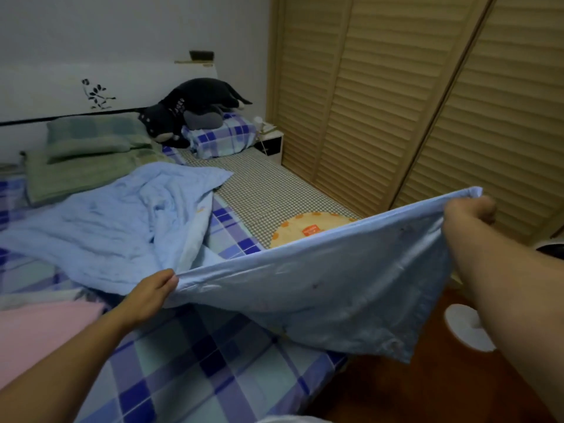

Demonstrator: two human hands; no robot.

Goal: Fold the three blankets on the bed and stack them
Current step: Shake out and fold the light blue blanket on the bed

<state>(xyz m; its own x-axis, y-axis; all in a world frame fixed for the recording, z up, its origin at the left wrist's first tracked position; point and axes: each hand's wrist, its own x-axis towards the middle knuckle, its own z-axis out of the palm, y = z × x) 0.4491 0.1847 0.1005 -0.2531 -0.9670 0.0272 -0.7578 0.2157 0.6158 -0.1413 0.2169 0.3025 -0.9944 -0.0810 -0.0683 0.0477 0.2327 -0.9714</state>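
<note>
Head view showed your two hands stretching one edge of the light blue blanket [305, 288] taut above the foot of the bed [189, 370], the rest of it trailing back in a rumpled heap on the mattress. Your left hand [152, 296] pinched the edge low over the checked sheet, while your right hand [470, 210] gripped the far corner, raised near the slatted wardrobe doors [427, 102]. A pink blanket [39, 334] lay at the bed's left edge.

Home bedroom: bed [189, 361], louvred wardrobe [396, 102].
</note>
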